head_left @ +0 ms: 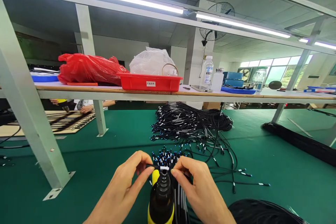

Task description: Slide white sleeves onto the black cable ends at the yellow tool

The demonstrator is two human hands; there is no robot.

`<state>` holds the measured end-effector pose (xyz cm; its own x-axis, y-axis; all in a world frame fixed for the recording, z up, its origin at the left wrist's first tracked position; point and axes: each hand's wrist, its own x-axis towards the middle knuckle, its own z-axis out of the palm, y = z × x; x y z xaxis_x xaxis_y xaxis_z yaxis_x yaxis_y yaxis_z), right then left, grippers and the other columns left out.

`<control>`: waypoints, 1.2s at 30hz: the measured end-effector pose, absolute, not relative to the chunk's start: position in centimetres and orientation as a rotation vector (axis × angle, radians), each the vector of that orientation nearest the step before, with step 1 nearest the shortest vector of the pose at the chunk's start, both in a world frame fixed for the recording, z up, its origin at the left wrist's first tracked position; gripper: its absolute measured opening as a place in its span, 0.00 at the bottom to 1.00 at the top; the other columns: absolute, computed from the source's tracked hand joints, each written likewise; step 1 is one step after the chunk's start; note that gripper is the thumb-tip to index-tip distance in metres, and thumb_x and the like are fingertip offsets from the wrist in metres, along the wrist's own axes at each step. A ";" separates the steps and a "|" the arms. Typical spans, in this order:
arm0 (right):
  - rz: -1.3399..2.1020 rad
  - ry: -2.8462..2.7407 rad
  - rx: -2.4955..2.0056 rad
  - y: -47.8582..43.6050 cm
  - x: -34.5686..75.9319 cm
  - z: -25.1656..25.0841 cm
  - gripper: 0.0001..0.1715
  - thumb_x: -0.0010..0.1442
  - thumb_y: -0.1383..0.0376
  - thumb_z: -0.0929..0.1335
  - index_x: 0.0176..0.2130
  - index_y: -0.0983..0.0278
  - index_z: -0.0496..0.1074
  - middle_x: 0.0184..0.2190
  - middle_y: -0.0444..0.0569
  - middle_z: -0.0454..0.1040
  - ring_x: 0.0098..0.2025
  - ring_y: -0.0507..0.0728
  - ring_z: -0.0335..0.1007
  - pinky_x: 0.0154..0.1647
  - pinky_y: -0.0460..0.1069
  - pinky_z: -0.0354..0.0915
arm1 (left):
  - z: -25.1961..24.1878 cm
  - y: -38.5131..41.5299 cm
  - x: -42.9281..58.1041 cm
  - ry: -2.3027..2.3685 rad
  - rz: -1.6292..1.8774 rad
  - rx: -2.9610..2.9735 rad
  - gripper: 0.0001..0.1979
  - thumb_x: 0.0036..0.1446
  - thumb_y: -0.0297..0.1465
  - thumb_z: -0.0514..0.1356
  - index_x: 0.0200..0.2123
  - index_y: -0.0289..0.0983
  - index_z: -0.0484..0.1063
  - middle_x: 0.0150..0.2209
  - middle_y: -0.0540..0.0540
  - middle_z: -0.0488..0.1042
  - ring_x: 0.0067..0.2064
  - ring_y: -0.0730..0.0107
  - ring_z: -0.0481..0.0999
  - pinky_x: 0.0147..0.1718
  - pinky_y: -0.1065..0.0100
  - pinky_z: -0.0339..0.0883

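Note:
My left hand (pixel 126 185) and my right hand (pixel 199 185) meet low in the middle, each pinching one end of a short black cable end with a white tip (pixel 164 168). Directly beneath it stands the black ribbed nozzle of a yellow-and-black tool (pixel 161 196), pointing up at the cable. Behind my fingers a bunch of black cables with blue and white tips (pixel 168 155) stands upright. A big tangled heap of the same black cables (pixel 191 122) lies further back on the green mat (pixel 105 154).
A shelf (pixel 168 93) crosses overhead carrying a red bag (pixel 89 68), a red tray (pixel 149 81), a clear bag, bottles (pixel 208 71) and blue trays. White frame legs (pixel 28 112) stand left. Another person's hands (pixel 86 106) work behind. Black cable bundles (pixel 301 140) lie right.

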<state>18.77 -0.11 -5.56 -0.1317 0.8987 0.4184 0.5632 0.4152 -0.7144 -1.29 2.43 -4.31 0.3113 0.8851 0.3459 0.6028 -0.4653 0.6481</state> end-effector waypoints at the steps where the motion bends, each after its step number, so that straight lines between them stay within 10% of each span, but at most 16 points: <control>1: 0.497 -1.829 -1.269 -0.2 18.8 -5.5 0.18 0.67 0.64 0.62 0.25 0.63 0.62 0.22 0.39 0.64 0.25 0.49 0.56 0.26 0.45 0.48 | -4.4 2.5 -1.3 1.337 0.975 2.199 0.17 0.65 0.46 0.47 0.29 0.42 0.62 0.27 0.54 0.65 0.29 0.70 0.65 0.28 0.72 0.60; 8: 0.503 -1.846 -1.295 -0.5 18.5 -5.4 0.22 0.69 0.60 0.59 0.24 0.63 0.63 0.21 0.39 0.64 0.25 0.49 0.55 0.26 0.45 0.48 | -4.4 2.6 -1.1 1.383 1.045 2.247 0.21 0.65 0.46 0.46 0.24 0.40 0.60 0.23 0.54 0.63 0.26 0.70 0.63 0.26 0.70 0.57; 17: 0.357 -1.621 -1.403 2.0 21.0 -7.0 0.22 0.67 0.56 0.58 0.32 0.64 0.73 0.26 0.46 0.72 0.29 0.54 0.66 0.30 0.47 0.59 | -4.8 2.6 -1.7 1.398 1.129 2.107 0.14 0.65 0.44 0.47 0.43 0.42 0.64 0.34 0.51 0.70 0.37 0.68 0.70 0.35 0.71 0.64; 20: 0.119 -1.502 -1.552 3.3 24.2 -10.9 0.23 0.65 0.55 0.59 0.46 0.68 0.71 0.43 0.58 0.74 0.43 0.62 0.70 0.44 0.55 0.64 | -7.7 3.3 -3.8 1.521 0.939 2.177 0.14 0.65 0.44 0.48 0.44 0.42 0.64 0.37 0.49 0.72 0.40 0.64 0.71 0.37 0.66 0.64; 27: 0.153 -1.507 -1.728 1.4 28.0 -19.2 0.23 0.62 0.53 0.61 0.50 0.65 0.67 0.45 0.57 0.73 0.42 0.62 0.73 0.41 0.56 0.69 | -20.4 3.0 -11.6 1.644 0.072 2.256 0.19 0.50 0.23 0.54 0.44 0.45 0.71 0.49 0.49 0.75 0.54 0.60 0.71 0.57 0.55 0.57; 36: 0.208 -1.585 -1.712 0.2 25.7 -18.5 0.18 0.64 0.59 0.61 0.48 0.67 0.68 0.43 0.56 0.73 0.46 0.62 0.70 0.46 0.58 0.66 | -24.3 2.4 -13.2 1.633 -0.044 2.393 0.11 0.58 0.27 0.49 0.31 0.42 0.71 0.40 0.47 0.78 0.44 0.61 0.76 0.46 0.61 0.67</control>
<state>25.68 0.23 -18.53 0.2098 0.9029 0.3751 0.7755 0.0800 -0.6262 -13.18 2.43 -24.28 0.3738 0.9135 -0.1609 0.9208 -0.3446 0.1825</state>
